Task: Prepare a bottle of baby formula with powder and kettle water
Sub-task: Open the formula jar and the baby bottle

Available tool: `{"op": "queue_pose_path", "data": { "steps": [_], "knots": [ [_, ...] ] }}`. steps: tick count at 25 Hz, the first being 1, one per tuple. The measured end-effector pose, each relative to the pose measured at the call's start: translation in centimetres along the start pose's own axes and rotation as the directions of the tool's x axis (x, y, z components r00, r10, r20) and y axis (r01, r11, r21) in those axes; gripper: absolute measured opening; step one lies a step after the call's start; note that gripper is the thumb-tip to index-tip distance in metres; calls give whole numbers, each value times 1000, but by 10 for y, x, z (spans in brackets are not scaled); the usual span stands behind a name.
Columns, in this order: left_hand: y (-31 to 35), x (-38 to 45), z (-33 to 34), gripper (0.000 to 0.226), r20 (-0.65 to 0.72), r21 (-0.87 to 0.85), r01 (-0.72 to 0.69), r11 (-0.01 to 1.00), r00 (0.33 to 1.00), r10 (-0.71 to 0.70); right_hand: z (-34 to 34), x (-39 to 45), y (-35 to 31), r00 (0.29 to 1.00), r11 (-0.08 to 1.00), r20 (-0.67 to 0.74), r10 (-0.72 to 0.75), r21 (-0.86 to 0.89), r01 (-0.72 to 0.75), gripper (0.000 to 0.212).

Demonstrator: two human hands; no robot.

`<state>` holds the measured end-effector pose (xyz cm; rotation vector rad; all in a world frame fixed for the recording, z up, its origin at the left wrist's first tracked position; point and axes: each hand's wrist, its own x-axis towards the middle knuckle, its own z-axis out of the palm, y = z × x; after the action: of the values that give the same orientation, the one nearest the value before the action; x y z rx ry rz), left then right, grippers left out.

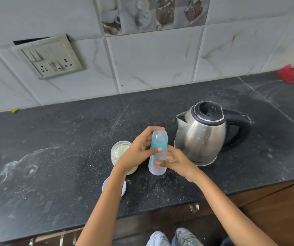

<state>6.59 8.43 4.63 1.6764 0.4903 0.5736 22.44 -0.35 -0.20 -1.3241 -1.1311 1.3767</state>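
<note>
Bottle, clear plastic w/ teal collar & cap point(157, 153), upright on worktop point(71, 139) left of steel kettle point(201, 135): left hand point(137, 153) grips collar, right hand point(175, 160) wraps base; looks light, smooth, prob. slippery.

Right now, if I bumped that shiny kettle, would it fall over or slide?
Probably neither easily. The kettle has a wide base and narrows toward the top, so it looks hard to tip. Its steel body may make it heavy, more so if it holds water, which the closed lid hides. On the smooth dark counter a hard push might slide it.
</note>
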Motion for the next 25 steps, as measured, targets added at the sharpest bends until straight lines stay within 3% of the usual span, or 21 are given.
{"op": "queue_pose_path", "data": {
  "steps": [3,5,7,9,11,13,14,16,19,23,25],
  "knots": [
    [6,-1,18,50,-249,112,-63,992,965,89,11,2,-1,967,984,-232,-104,-167,66,53],
    [8,-3,34,54,-444,266,17,964,890,107,22,2,1,892,958,-424,-159,-283,37,49],
    [13,-5,33,51,-499,354,80,932,859,116,26,0,3,869,959,-461,-178,-278,49,46],
    [16,-5,13,46,-400,342,78,937,914,70,21,-4,3,914,975,-380,-143,-213,64,44],
    [19,-7,-9,46,-140,196,51,979,990,-24,14,-10,-3,976,996,-210,-63,-69,50,46],
    [21,-10,-17,51,75,23,60,998,995,-62,12,-11,-8,995,999,-87,-41,8,42,49],
    [21,-9,-16,53,85,11,52,999,995,-52,13,-11,-8,992,998,-108,-60,-1,60,50],
    [16,-5,-4,54,-109,151,-2,989,994,18,20,-8,-8,952,989,-280,-125,-116,96,47],
    [8,-1,25,55,-450,372,48,927,883,135,36,-4,-8,810,919,-533,-244,-393,18,48],
    [5,-3,43,55,-563,531,120,839,789,244,44,3,-5,794,854,-552,-257,-514,-81,50],
    [8,-6,36,53,-576,501,102,860,780,243,43,8,5,799,867,-549,-245,-492,-72,56]
  ]
}}
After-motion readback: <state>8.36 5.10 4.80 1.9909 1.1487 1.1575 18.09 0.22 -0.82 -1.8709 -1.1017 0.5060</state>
